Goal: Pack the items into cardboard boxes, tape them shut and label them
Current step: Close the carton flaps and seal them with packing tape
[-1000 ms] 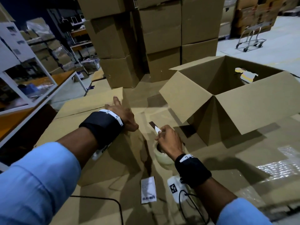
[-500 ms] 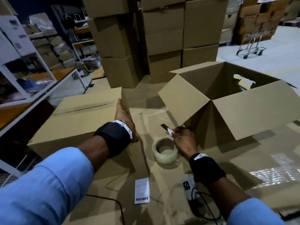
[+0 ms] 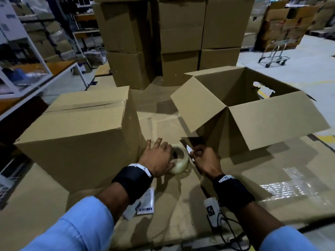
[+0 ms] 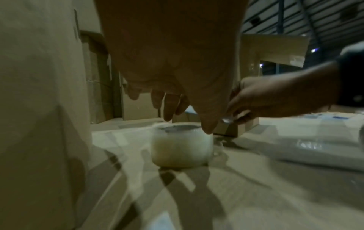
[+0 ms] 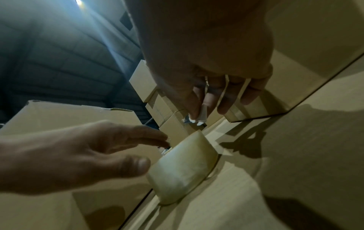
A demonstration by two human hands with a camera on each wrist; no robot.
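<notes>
A roll of clear tape (image 3: 181, 163) lies flat on the cardboard-covered surface between a closed box (image 3: 78, 134) on the left and an open box (image 3: 253, 115) with spread flaps on the right. My left hand (image 3: 163, 153) is spread over the roll with straight fingers, its thumb at the near side. In the left wrist view the fingers (image 4: 169, 109) hang just above the roll (image 4: 181, 149). My right hand (image 3: 195, 153) sits right of the roll and pinches a small white piece (image 5: 202, 113) between thumb and forefinger. The open box's inside is mostly hidden.
A barcode label (image 3: 146, 201) lies on the surface under my left forearm. A white device with a cable (image 3: 212, 211) sits by my right wrist. Stacked cartons (image 3: 172, 42) stand behind, a trolley (image 3: 273, 55) far right, shelving (image 3: 36, 75) left, shiny plastic sheet (image 3: 290, 187) right.
My left hand left the closed box's side and came right over the tape roll. My right hand came off the roll, still pinching the white piece.
</notes>
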